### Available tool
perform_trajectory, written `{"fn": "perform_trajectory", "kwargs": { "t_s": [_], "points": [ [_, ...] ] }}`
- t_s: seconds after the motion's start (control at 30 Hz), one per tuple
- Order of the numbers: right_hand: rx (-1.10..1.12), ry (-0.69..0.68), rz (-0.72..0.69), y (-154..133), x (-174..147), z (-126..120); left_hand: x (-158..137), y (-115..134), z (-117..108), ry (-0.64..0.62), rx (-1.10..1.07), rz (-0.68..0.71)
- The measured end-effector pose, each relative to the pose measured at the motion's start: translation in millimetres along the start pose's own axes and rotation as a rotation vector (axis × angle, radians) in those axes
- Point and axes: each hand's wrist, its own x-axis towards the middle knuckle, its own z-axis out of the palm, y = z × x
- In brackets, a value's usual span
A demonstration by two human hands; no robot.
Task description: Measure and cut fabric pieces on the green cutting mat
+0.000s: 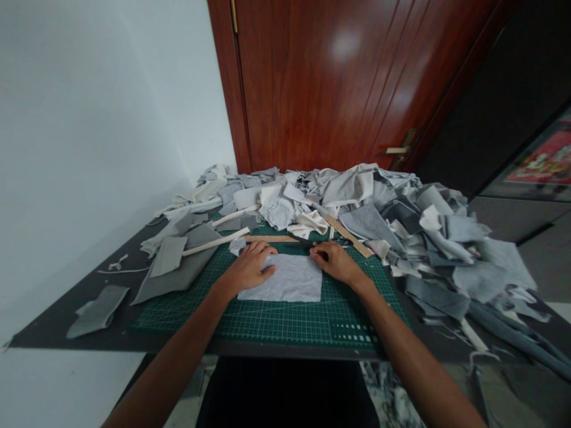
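A light grey piece of cloth [294, 282] lies flat on the green cutting mat [276, 321]. My left hand [252, 267] rests on its left part, palm down with the fingers stretched out. At the cloth's upper right corner, my right hand [336, 261] has its fingers curled, thumb and fingertips pinched at the edge. Just beyond the cloth, dark scissors [343, 242] lie partly hidden by the right hand. A wooden ruler [276, 238] stretches behind both hands, and a second wooden ruler [348, 236] slants beside the right hand.
Heaped grey and white fabric scraps [348, 187] line the table's back, with another pile [446, 238] on the right. Grey pieces [169, 255] lie to the left on the dark table [57, 318]. A wooden door [312, 89] and a white wall [89, 119] stand behind.
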Motion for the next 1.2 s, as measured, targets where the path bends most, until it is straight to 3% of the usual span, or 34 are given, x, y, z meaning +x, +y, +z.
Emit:
{"fn": "perform_trajectory", "kwargs": {
  "t_s": [0.43,0.73,0.97,1.2],
  "points": [
    [-0.122,0.239,0.125,16,0,2,0,-28,7,0.217,0.079,-0.241],
    [-0.188,0.174,0.210,21,-3,5,-3,-36,10,0.267,0.140,-0.365],
    [-0.193,0.160,0.249,15,-3,3,-2,-40,11,0.259,0.136,-0.372],
    [0.050,0.211,0.062,1,5,-7,-3,-43,10,0.264,0.111,-0.354]
  ]
}}
